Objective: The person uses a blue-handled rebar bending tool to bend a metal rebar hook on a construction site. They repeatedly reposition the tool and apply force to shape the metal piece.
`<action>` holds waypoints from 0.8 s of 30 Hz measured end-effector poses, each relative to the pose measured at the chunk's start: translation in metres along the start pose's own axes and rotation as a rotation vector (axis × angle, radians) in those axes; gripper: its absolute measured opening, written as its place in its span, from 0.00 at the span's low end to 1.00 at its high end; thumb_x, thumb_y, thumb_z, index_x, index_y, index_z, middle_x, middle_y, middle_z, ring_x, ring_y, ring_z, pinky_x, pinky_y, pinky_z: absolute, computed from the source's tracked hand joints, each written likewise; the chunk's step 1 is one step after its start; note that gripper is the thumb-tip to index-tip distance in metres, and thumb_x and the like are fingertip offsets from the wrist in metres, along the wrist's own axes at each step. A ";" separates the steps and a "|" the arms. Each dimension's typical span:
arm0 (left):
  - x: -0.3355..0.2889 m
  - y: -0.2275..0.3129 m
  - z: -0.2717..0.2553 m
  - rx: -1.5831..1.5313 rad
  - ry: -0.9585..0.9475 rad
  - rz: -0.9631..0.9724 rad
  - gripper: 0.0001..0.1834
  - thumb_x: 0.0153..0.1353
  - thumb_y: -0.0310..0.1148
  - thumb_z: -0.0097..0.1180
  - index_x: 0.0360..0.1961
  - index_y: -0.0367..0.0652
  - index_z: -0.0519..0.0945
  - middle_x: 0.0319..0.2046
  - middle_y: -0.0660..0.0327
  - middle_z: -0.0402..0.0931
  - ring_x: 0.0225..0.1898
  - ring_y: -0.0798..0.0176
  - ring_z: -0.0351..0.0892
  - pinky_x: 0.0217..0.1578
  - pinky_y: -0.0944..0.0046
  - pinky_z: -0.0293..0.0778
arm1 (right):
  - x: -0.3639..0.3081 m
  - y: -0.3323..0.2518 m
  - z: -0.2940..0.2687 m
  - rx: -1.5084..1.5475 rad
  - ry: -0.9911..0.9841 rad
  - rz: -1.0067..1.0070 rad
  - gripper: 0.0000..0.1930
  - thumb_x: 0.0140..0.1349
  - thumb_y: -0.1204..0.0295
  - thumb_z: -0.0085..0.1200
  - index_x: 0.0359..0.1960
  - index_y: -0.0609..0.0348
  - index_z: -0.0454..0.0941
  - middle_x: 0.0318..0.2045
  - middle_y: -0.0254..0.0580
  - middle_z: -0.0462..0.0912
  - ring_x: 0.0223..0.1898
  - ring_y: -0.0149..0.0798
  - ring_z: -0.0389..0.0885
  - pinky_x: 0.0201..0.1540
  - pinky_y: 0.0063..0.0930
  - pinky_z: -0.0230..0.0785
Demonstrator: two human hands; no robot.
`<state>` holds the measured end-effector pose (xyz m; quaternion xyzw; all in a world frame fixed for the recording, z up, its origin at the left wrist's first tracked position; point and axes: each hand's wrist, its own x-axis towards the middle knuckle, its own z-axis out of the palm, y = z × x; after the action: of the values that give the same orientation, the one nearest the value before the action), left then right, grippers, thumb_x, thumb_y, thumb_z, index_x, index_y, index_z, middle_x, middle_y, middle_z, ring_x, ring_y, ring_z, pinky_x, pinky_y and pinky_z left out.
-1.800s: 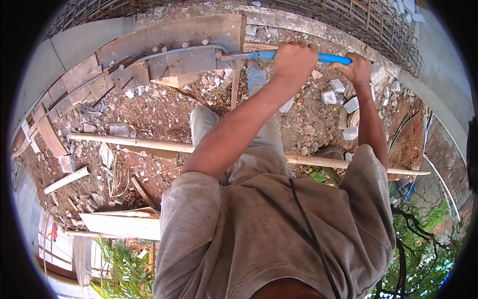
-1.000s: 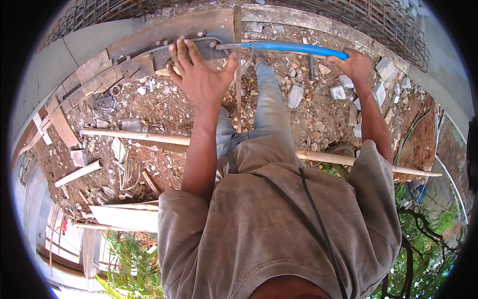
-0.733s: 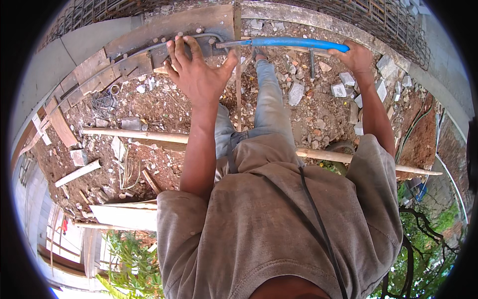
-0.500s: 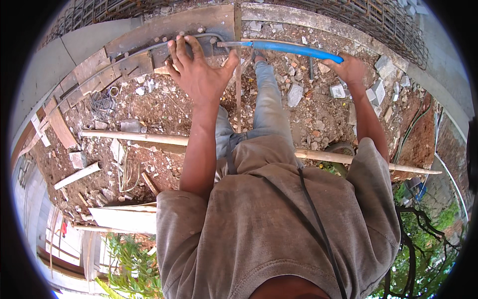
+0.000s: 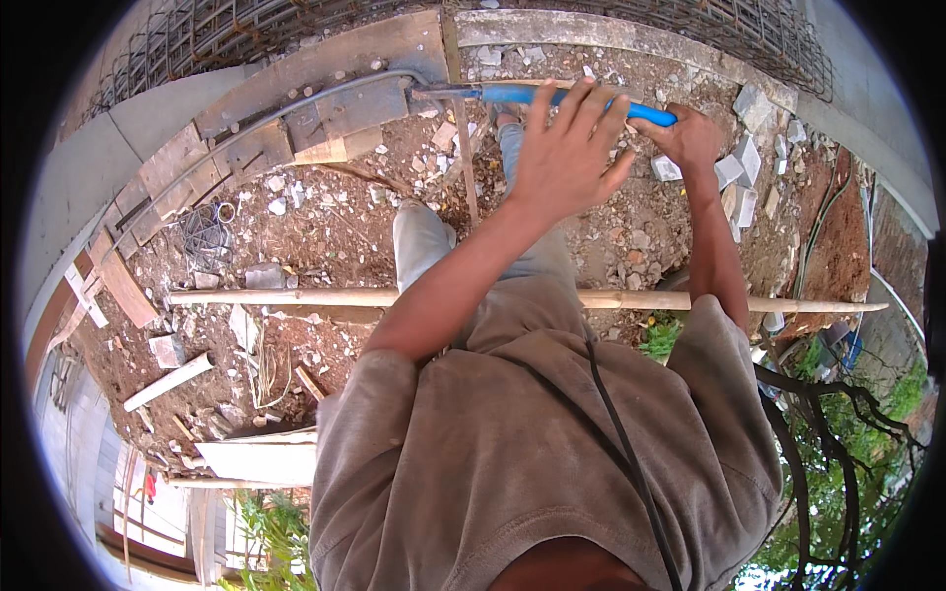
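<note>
A long bar tool with a blue pipe-like sleeve (image 5: 508,94) lies crosswise over a wooden bench, its bare metal end (image 5: 434,94) next to the bent tip of a steel rod (image 5: 335,90). The rod runs left along the bench between short upright pegs (image 5: 293,94). My right hand (image 5: 692,138) is closed around the right end of the blue sleeve. Over the middle of the sleeve is my left hand (image 5: 574,158), fingers stretched and spread; whether it touches the sleeve I cannot make out.
Stacked rebar cages (image 5: 246,34) stand beyond the bench. A bamboo pole (image 5: 641,299) crosses the rubble-strewn ground behind my legs. Broken concrete blocks (image 5: 751,108) lie at right, a coil of wire (image 5: 202,231) at left, and a white pipe piece (image 5: 168,382) at lower left.
My left hand has moved right, from the rod on the bench to above the blue sleeve. My right hand keeps its grip. One leg has shifted left.
</note>
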<state>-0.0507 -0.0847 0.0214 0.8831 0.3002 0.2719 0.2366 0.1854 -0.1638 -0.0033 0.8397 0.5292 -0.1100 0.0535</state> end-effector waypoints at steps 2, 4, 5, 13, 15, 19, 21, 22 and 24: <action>0.029 -0.004 0.036 0.186 -0.290 -0.056 0.28 0.53 0.44 0.65 0.53 0.40 0.76 0.45 0.54 0.79 0.50 0.56 0.80 0.56 0.46 0.68 | 0.014 0.007 0.004 0.005 -0.034 -0.030 0.42 0.38 0.20 0.55 0.21 0.53 0.84 0.13 0.41 0.78 0.18 0.46 0.79 0.26 0.39 0.73; 0.044 -0.021 0.063 0.225 -0.423 -0.056 0.17 0.54 0.40 0.62 0.43 0.42 0.80 0.37 0.56 0.82 0.40 0.57 0.84 0.43 0.50 0.75 | 0.022 0.013 0.011 -0.004 -0.068 -0.062 0.42 0.38 0.20 0.54 0.20 0.53 0.84 0.13 0.41 0.78 0.18 0.47 0.79 0.26 0.40 0.72; 0.045 -0.026 0.071 0.247 -0.491 -0.063 0.12 0.55 0.38 0.61 0.37 0.42 0.82 0.33 0.57 0.83 0.35 0.57 0.85 0.37 0.53 0.79 | 0.025 0.014 0.016 -0.010 -0.068 -0.082 0.42 0.39 0.20 0.54 0.20 0.53 0.84 0.13 0.41 0.78 0.18 0.47 0.80 0.26 0.40 0.72; 0.034 -0.027 0.074 0.278 -0.266 0.000 0.04 0.52 0.32 0.59 0.24 0.46 0.82 0.22 0.61 0.82 0.25 0.60 0.84 0.25 0.61 0.76 | 0.013 0.011 0.024 -0.006 -0.034 -0.050 0.42 0.38 0.20 0.54 0.22 0.52 0.85 0.14 0.42 0.79 0.20 0.50 0.81 0.27 0.44 0.73; 0.031 -0.026 0.074 0.292 -0.267 0.027 0.04 0.51 0.32 0.59 0.24 0.46 0.82 0.21 0.61 0.81 0.25 0.61 0.84 0.24 0.62 0.75 | 0.005 0.008 0.022 0.006 -0.045 0.004 0.42 0.38 0.20 0.55 0.23 0.52 0.86 0.15 0.43 0.80 0.21 0.51 0.82 0.28 0.44 0.73; 0.021 -0.029 0.076 0.297 -0.258 0.096 0.04 0.50 0.32 0.59 0.23 0.46 0.82 0.20 0.61 0.80 0.24 0.61 0.83 0.22 0.63 0.73 | -0.011 0.003 0.027 0.014 -0.095 0.093 0.42 0.36 0.21 0.57 0.24 0.53 0.86 0.17 0.46 0.81 0.23 0.53 0.82 0.28 0.45 0.73; 0.013 -0.029 0.075 0.282 -0.267 0.134 0.04 0.50 0.32 0.58 0.22 0.45 0.81 0.19 0.61 0.80 0.23 0.61 0.83 0.21 0.63 0.73 | -0.024 -0.001 0.034 0.027 -0.078 0.123 0.41 0.36 0.22 0.57 0.23 0.53 0.86 0.17 0.46 0.81 0.23 0.53 0.82 0.28 0.45 0.73; 0.009 -0.030 0.074 0.272 -0.280 0.154 0.04 0.50 0.31 0.58 0.22 0.45 0.81 0.19 0.61 0.80 0.22 0.62 0.82 0.21 0.63 0.73 | -0.032 -0.004 0.038 0.032 -0.066 0.137 0.41 0.35 0.22 0.58 0.23 0.53 0.85 0.17 0.47 0.81 0.23 0.53 0.82 0.28 0.46 0.73; 0.002 -0.031 0.071 0.261 -0.297 0.199 0.04 0.50 0.31 0.58 0.21 0.45 0.81 0.18 0.61 0.79 0.22 0.62 0.81 0.21 0.63 0.72 | -0.049 -0.013 0.048 0.073 -0.055 0.189 0.41 0.35 0.22 0.58 0.23 0.54 0.85 0.17 0.47 0.81 0.23 0.54 0.82 0.28 0.46 0.73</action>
<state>-0.0175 -0.0800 -0.0484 0.9619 0.2059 0.1196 0.1340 0.1475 -0.2106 -0.0376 0.8839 0.4416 -0.1464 0.0477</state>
